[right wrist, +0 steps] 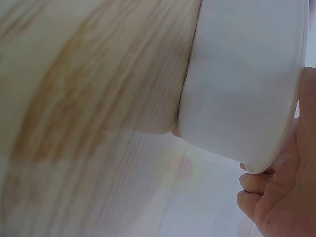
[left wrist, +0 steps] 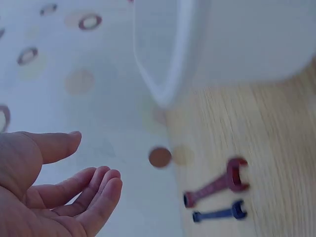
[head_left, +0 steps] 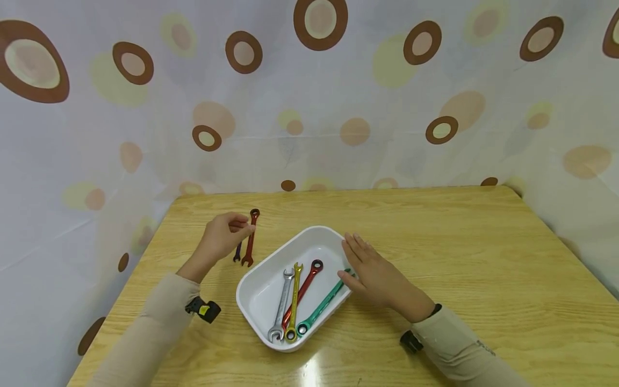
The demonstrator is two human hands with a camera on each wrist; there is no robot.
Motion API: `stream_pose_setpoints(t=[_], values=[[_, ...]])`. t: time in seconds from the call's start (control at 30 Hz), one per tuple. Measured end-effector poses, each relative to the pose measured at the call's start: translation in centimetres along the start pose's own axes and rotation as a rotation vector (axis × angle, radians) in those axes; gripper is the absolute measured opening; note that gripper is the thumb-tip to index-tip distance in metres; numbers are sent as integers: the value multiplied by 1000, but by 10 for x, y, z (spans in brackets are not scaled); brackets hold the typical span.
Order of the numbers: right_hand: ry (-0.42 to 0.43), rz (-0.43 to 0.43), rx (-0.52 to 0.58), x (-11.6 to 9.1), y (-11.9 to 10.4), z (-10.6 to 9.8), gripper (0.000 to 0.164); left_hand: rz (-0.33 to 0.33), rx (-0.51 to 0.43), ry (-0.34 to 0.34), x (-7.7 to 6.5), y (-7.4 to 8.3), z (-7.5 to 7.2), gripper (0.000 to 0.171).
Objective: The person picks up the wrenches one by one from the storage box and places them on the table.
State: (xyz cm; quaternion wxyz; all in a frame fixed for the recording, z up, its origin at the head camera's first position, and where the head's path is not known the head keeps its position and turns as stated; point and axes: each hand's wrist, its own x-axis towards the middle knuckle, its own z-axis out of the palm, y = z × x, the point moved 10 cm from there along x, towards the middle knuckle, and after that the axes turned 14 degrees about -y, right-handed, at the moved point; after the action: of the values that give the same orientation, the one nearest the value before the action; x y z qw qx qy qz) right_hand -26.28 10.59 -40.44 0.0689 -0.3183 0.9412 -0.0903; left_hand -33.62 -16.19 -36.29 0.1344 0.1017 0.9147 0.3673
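Wooden surface (head_left: 459,242): left hand (head_left: 223,235), grip parted and empty, near red wrench (head_left: 249,248), ten o'clock of tray (head_left: 329,257); straight-fingered right hand (head_left: 379,275) should steady it.

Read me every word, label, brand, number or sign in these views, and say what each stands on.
No text can be read in any view.
Right sleeve: small dark marking, too small to read.
Green wrench: any lettering is too small to read.
Left wrist device: yellow patch, no legible text.
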Motion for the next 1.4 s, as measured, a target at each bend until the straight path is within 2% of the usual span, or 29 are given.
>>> stream_pose_setpoints(t=[0.17, 0.33, 0.43, 0.53, 0.67, 0.9, 1.2, 1.4], values=[[8, -1, -4, 1, 0, 0, 69, 110, 54, -55, -20, 35, 27, 31], [0, -3, -6, 1, 0, 0, 69, 225, 80, -161, -29, 62, 70, 22], [-1, -2, -3, 1, -1, -1, 69, 279, 95, -255, -31, 70, 101, 19], [-2, 4, 1, 1, -1, 0, 69, 300, 117, -333, -30, 73, 127, 17], [5, 1, 3, 2, -2, -1, 69, 300, 159, -398, -29, 72, 152, 17], [-1, -2, 4, 1, -5, -1, 69, 306, 208, -446, -25, 74, 172, 17], [-2, -1, 6, 1, -3, 0, 69, 245, 254, -452, -22, 72, 183, 16], [7, 2, 7, -1, -3, 1, 69, 213, 250, -472, -21, 68, 188, 14]])
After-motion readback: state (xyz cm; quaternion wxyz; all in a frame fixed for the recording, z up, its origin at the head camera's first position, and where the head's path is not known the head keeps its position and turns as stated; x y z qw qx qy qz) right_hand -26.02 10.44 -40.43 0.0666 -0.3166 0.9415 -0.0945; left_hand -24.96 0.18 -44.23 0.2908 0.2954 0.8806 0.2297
